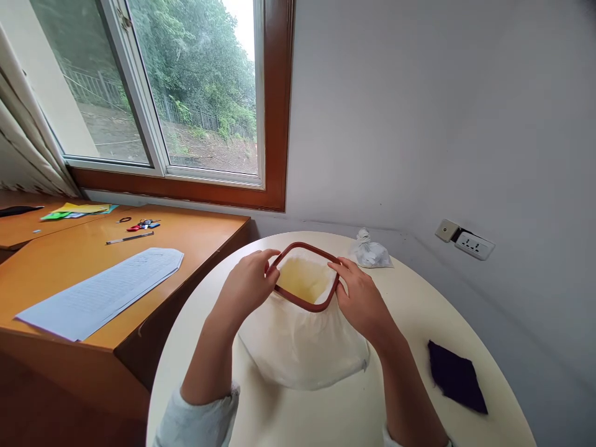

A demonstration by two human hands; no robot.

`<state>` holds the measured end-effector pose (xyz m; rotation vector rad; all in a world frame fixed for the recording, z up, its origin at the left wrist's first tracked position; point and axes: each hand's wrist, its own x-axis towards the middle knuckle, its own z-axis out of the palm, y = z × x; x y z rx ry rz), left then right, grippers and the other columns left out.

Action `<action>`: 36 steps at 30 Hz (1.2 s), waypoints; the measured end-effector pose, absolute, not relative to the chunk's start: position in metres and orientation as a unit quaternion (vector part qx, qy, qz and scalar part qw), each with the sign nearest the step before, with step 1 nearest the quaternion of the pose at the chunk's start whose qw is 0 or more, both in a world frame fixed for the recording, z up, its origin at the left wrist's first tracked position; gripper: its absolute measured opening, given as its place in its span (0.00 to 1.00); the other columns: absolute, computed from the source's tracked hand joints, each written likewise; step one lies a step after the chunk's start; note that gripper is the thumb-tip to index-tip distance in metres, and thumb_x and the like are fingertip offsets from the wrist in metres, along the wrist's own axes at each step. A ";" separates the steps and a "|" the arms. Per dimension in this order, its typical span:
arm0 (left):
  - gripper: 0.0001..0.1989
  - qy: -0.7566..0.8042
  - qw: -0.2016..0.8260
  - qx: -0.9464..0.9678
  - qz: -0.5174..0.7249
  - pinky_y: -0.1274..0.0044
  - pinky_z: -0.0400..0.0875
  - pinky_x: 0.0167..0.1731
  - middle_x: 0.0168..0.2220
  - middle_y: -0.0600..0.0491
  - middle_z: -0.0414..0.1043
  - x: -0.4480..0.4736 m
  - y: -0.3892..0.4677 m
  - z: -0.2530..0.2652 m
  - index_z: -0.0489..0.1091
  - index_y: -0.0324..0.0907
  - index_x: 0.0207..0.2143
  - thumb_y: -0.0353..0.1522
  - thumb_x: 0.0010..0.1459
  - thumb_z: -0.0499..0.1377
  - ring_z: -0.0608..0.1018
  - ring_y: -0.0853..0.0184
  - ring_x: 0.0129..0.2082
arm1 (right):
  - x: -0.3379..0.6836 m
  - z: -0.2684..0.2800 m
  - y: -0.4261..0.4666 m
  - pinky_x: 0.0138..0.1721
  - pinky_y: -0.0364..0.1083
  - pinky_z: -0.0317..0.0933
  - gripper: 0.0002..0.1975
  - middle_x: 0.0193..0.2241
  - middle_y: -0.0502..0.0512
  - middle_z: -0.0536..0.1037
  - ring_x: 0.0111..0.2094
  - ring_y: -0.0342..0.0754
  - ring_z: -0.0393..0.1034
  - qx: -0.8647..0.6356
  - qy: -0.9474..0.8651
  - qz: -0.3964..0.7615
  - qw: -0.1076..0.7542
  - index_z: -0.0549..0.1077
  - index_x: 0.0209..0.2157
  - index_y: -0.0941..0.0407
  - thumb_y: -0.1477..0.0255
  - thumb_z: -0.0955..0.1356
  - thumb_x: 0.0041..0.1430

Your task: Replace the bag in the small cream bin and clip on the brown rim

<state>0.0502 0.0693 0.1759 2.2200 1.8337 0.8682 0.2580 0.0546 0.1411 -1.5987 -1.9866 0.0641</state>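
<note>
Soft daylight from the window; blown-out sky, dim lower left corner, edges stretched

Parts of the brown rim are being covered by the left hand and the right hand. The left sleeve, the right sleeve and the round table are being cut off by the bottom edge, the curtain by the left. The papers' writing is being shown too small to be read.

Both hands (curled inward)
</note>
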 end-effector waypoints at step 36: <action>0.16 0.553 0.150 0.674 0.466 0.80 0.58 0.20 0.17 0.58 0.62 0.052 0.076 0.176 0.64 0.41 0.24 0.44 0.55 0.50 0.66 0.71 0.18 | 0.249 0.152 0.046 0.23 0.43 0.62 0.26 0.24 0.48 0.68 0.22 0.41 0.64 -0.450 -0.599 0.353 0.561 0.57 0.57 0.53 0.64 0.61 0.57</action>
